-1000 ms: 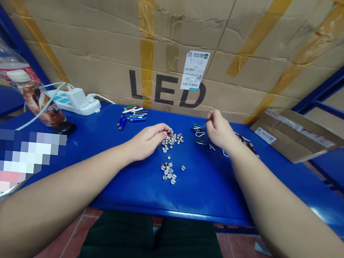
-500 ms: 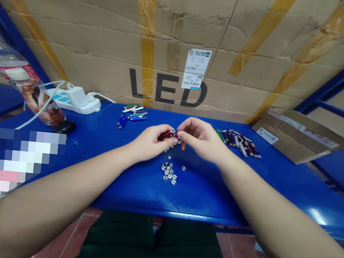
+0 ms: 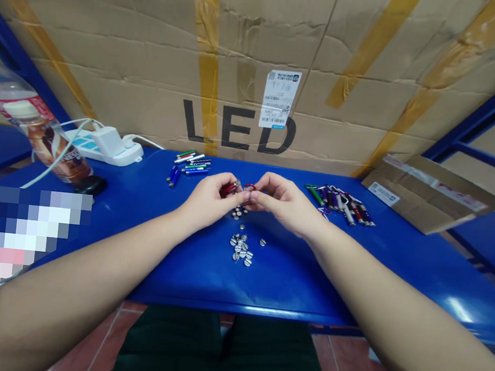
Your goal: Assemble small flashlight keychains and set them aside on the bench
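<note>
My left hand holds a small red cylinder, probably a mini torch body, between thumb and fingertips. My right hand pinches a thin reddish ring or clip right beside it, and the fingertips of both hands nearly meet. Below them lie small slotted silver discs, with a loose heap and a few more partly under my fingers. To the right lies a bunch of coloured mini torches with clips. Further left lie several slim blue and silver tubes.
All this lies on a blue table. Behind it stand a large taped carton printed LED, a white power strip and a tilted plastic bottle beside a black object. A flat cardboard piece lies at the right.
My hands have drawn closer together over the discs, and the ring now sits between my right fingers and the red cylinder. A blurred patch stays at the lower left.
</note>
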Available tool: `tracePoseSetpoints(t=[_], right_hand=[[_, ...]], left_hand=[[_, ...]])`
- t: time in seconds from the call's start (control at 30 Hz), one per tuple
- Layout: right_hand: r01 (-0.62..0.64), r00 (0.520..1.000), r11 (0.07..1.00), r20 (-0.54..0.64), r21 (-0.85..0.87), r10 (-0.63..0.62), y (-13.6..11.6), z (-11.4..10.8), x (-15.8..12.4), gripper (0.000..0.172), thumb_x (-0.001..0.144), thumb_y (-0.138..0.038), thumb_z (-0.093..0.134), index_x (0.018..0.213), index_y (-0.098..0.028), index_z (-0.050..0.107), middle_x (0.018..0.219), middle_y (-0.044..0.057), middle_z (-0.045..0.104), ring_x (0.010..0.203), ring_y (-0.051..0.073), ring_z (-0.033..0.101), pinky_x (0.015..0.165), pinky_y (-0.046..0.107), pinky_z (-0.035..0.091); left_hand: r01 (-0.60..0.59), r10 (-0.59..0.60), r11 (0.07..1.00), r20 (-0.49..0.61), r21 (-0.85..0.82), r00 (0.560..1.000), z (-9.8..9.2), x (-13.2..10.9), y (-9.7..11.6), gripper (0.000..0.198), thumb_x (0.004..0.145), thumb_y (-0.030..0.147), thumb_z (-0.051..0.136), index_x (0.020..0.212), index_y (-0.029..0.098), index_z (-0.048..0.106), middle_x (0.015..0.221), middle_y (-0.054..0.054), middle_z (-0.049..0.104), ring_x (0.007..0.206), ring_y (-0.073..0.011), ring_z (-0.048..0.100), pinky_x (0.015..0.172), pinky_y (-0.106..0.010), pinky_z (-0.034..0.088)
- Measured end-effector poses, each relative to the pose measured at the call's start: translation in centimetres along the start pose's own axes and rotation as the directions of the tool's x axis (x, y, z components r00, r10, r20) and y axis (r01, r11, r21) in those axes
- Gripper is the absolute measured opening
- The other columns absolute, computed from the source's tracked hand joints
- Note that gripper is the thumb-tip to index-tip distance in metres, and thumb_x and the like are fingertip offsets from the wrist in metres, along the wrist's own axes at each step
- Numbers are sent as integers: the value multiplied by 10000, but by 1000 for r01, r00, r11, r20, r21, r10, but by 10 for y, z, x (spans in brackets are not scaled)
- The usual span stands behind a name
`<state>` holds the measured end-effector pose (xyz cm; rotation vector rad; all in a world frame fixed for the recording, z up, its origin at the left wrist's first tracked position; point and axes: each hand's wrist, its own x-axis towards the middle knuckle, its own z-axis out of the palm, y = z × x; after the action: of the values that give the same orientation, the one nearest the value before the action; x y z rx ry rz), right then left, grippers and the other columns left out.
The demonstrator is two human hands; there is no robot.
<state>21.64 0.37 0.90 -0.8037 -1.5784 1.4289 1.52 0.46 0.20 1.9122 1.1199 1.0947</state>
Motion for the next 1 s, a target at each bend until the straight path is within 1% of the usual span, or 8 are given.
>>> tracePoseSetpoints(t=[0.17,0.3,0.4,0.47,0.53,0.67,0.77,1.0], right_hand=[[30,999,1000,13,4,-30,2,-4,1,393,737,-361,889,907,-218,565,816,-16,708,746,146,713,793,338,615],[118,993,985,-3,-129,-120,3,-8,1,300,782,-318,826,929,-220,582,787,-21,683,715,146,674,739,328,576],[133,991,975,-12,-179,-137,3,-9,1,248,806,-306,791,959,-218,618,785,-13,677,750,165,686,776,355,579],[123,991,981,-41,-150,-130,1,-8,0,291,796,-290,795,1020,-228,620,799,-12,678,761,178,707,779,368,592],[132,986,983,-89,-130,-145,-1,-6,-1,361,778,-265,809,1077,-243,608,839,-7,691,776,182,715,763,362,602],[186,974,965,-96,-184,-206,-3,-4,-3,383,771,-262,825,1104,-230,640,923,25,714,860,182,707,837,368,606],[201,974,955,-62,-220,-219,-1,-5,-3,364,794,-307,818,1110,-212,664,917,33,721,836,182,706,860,395,603],[152,986,975,-50,-161,-161,3,3,-5,321,808,-334,807,1020,-231,589,704,-37,663,638,163,678,668,350,602]], left_hand=[[-59,57,997,46,47,997,0,-2,1,267,877,434,692,888,171,646,707,16,585,642,-140,493,604,-256,380],[-106,101,991,64,76,993,-1,-2,0,260,958,416,594,891,170,645,752,5,606,697,-153,527,664,-275,408],[-94,92,995,93,25,991,-2,-2,-4,240,981,399,562,965,171,637,820,-6,621,741,-158,544,700,-286,419],[-71,76,996,122,-46,990,-1,-3,-7,232,994,391,545,1076,180,594,837,-2,617,730,-152,540,687,-283,414],[-50,68,992,160,-114,985,1,-4,-9,236,1001,394,541,1123,193,522,802,19,591,693,-141,525,665,-275,402],[-37,77,982,209,-187,975,4,-5,-12,232,1002,420,557,1020,208,464,734,50,537,648,-120,500,662,-267,404],[-22,71,975,215,-221,974,5,-5,-14,265,998,452,570,974,208,470,676,68,493,591,-106,457,612,-257,386],[91,-6,926,225,-366,974,8,-7,-14,372,954,541,641,946,218,458,578,102,398,481,-87,362,478,-233,296]])
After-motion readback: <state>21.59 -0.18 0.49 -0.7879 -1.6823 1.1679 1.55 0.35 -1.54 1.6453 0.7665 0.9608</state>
